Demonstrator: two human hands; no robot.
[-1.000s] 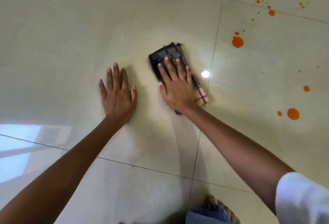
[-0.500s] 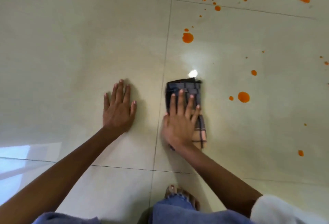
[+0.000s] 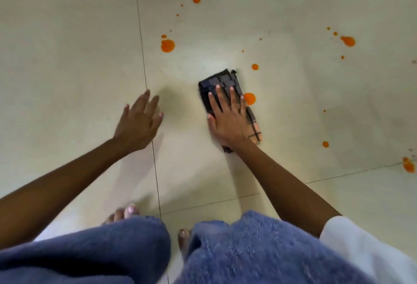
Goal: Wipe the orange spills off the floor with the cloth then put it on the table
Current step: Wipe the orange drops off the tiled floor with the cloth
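Pressing flat with fingers spread, the right hand (image 3: 229, 121) holds the folded cloth (image 3: 222, 85) down on the floor (image 3: 67, 46) beside an orange spill (image 3: 249, 98), while the left hand (image 3: 137, 123) rests open nearby.

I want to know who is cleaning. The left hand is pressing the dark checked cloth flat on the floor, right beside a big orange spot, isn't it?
Not quite: it is the right hand that presses the dark checked cloth flat on the floor, right beside a big orange spot. The left hand has no cloth. The head view shows this.
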